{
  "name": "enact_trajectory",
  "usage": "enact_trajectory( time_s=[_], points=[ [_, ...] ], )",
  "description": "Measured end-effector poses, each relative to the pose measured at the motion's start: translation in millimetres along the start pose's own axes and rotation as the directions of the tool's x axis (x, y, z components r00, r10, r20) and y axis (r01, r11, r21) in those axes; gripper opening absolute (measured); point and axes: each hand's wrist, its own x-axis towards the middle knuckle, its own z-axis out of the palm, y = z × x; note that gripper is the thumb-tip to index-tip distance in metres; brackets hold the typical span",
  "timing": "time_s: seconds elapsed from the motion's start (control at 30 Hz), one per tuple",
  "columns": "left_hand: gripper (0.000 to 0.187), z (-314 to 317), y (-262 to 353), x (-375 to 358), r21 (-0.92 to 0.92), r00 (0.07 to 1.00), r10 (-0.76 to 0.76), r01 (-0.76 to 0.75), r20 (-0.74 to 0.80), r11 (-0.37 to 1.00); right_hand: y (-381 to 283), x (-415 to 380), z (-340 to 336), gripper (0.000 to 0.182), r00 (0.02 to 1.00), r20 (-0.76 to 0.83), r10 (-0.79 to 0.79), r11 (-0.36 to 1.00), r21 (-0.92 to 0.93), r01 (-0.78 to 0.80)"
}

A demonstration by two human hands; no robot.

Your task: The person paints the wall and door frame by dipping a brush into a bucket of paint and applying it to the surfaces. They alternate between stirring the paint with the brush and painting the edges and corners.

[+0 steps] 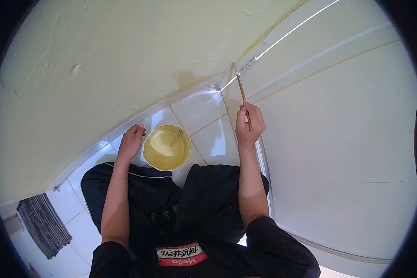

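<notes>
My right hand (249, 121) has its grip clenched on a thin brush (243, 99), tip at the wall corner. My left hand (131, 140) rests released, loosely curled, on the floor tiles (204, 111) just beside the yellow paint bowl (167, 147).

Bowl (167, 148) blocks the floor between both hands; bare tiles (201, 109) lie open beyond it.

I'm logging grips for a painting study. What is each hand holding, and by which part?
The right hand holds a thin brush by its lower handle. The left hand holds nothing; it rests beside the yellow bowl.
</notes>
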Motion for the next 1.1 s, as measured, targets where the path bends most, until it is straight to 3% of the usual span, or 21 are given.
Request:
enact_trajectory(
  time_s=[0.13,0.43,0.63,0.73,1.1],
  points=[
    [0.052,1,-5,2,-0.022,1.000,-0.008,0.008,-0.008,1.000,5,2,1,0.020,0.999,-0.010,0.040,0.999,0.036,-0.039],
    [0.051,1,-3,-1,-0.006,1.000,0.006,-0.006,0.018,1.000,-3,14,-11,0.025,0.987,-0.145,-0.075,0.996,0.034,0.081],
    [0.052,2,-8,2,0.005,0.999,0.031,-0.031,0.017,0.999,6,1,-4,0.023,0.998,-0.042,-0.037,0.999,0.027,0.038],
    [0.052,3,-8,0,0.012,0.999,0.034,-0.034,0.021,0.999,11,-4,-1,0.020,0.991,0.078,0.108,0.994,0.023,-0.111],
    [0.052,4,-7,-1,0.047,0.998,0.067,-0.067,0.018,0.997,-9,19,-18,0.020,0.986,-0.154,-0.057,0.996,0.052,0.066]
  ],
)
